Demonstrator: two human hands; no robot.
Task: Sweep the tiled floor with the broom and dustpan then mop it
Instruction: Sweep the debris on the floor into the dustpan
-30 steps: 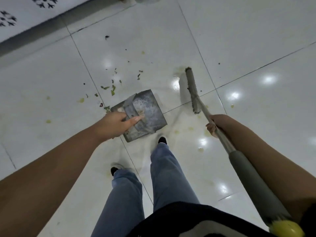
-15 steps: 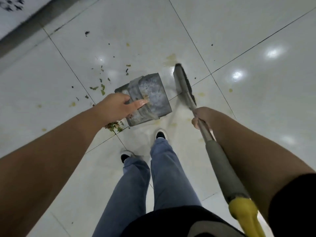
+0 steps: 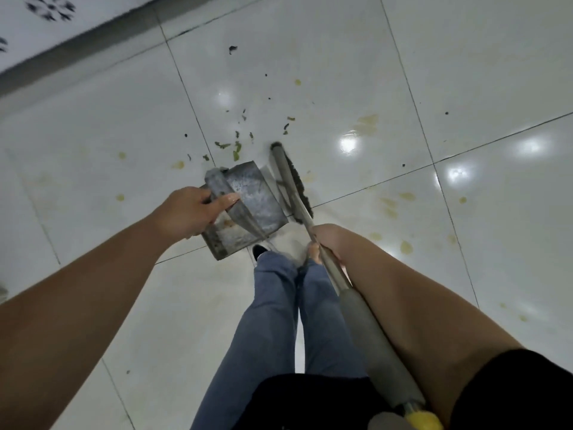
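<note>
A person stands over a tiled floor (image 3: 465, 72), the left hand (image 3: 186, 212) wrapped around the handle of one metal dustpan (image 3: 251, 206) and the right hand (image 3: 325, 243) clenched around the shaft of one broom (image 3: 359, 318). The broom's head (image 3: 291, 178) sits just beyond the right hand, beside the pan's right edge. Green scraps (image 3: 237, 150) lie scattered ahead of the left hand, past the pan's far end; roughly a dozen bits show, though smaller ones blur. Several yellowish stains (image 3: 367, 124) mark the tiles ahead of and to the right of the right hand. The pan looks to be held off the floor, tilted; if it stays raised, scraps could slide beneath it or spill back out. No mop is in sight.
</note>
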